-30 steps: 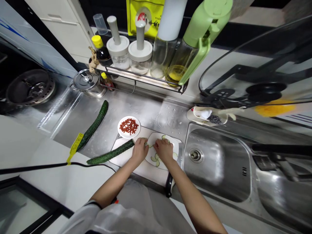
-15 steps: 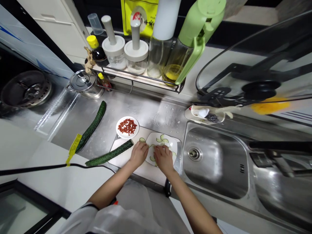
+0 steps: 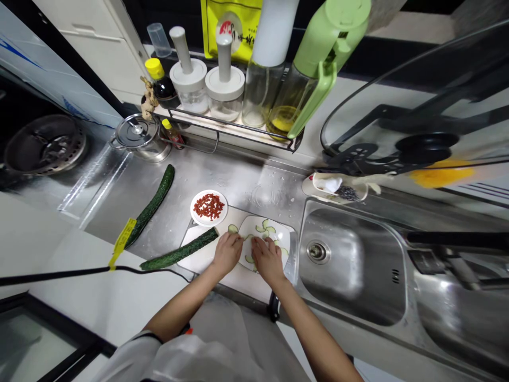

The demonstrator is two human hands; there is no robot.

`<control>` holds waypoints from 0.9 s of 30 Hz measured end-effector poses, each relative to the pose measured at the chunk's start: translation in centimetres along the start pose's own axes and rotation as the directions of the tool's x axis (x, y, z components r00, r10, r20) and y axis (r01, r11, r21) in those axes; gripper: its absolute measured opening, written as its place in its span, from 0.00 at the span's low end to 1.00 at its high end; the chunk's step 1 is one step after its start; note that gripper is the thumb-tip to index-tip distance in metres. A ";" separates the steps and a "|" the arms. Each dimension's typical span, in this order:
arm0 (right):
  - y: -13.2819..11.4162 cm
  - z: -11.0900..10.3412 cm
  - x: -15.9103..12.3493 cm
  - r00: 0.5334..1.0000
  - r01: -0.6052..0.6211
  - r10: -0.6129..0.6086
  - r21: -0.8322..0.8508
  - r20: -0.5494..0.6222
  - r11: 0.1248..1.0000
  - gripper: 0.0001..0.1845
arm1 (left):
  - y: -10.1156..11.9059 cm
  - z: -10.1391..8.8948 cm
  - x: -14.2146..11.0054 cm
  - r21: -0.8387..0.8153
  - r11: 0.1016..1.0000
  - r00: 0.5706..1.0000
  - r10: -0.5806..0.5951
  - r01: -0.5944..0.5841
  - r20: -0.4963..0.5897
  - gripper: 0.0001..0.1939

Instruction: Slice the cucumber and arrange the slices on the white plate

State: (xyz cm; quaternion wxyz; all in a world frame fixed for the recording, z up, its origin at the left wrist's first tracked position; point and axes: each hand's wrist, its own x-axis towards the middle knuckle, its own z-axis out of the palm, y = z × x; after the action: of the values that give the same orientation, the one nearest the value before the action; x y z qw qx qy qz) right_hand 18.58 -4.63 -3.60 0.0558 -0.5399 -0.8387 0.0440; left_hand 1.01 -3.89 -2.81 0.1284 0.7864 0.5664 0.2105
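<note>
Both my hands rest over a white plate [image 3: 282, 236] with several thin cucumber slices [image 3: 267, 228] on it, on a white cutting board [image 3: 201, 255]. My left hand [image 3: 227, 252] is at the plate's left edge, fingers curled and pinched near a slice. My right hand [image 3: 268, 258] lies over the plate's near half, fingers bent down onto the slices. One loose slice [image 3: 233, 228] lies just left of the plate. A partly cut cucumber [image 3: 178, 249] lies on the board to the left of my left hand.
A small white dish of red berries [image 3: 209, 207] stands behind the board. A whole cucumber [image 3: 153, 203] lies on the steel counter to the left. A knife handle [image 3: 273, 307] sticks out below the board. The sink [image 3: 353, 265] is on the right, a condiment rack [image 3: 226, 122] behind.
Both hands have drawn slightly toward me over the plate, uncovering the slices at its far side and one loose slice on the board. The view shifted a little.
</note>
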 end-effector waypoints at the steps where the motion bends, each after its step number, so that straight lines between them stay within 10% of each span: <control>1: 0.0 0.0 0.0 1.000 0.001 -0.001 -0.002 0.000 1.000 0.19 | 0.0 0.0 0.0 -0.006 1.000 1.000 0.002 -0.002 0.002 0.11; 14: 0.1 -0.4 -0.5 0.998 -0.060 0.061 0.037 -0.030 0.998 0.18 | -1.6 -1.7 2.9 0.186 0.928 0.947 -0.318 0.322 -0.051 0.13; 27: -0.5 -2.0 -2.1 0.985 -0.156 0.167 0.173 -0.047 0.972 0.16 | -1.0 -1.6 3.7 0.212 0.917 0.938 -0.346 0.338 -0.002 0.07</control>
State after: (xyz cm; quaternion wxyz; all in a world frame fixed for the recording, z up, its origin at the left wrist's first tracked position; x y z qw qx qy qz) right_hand 19.26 -6.76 -1.60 0.1232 -0.6008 -0.7831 0.1027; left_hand 0.37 -0.16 -1.18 0.0898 0.6880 0.7117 0.1099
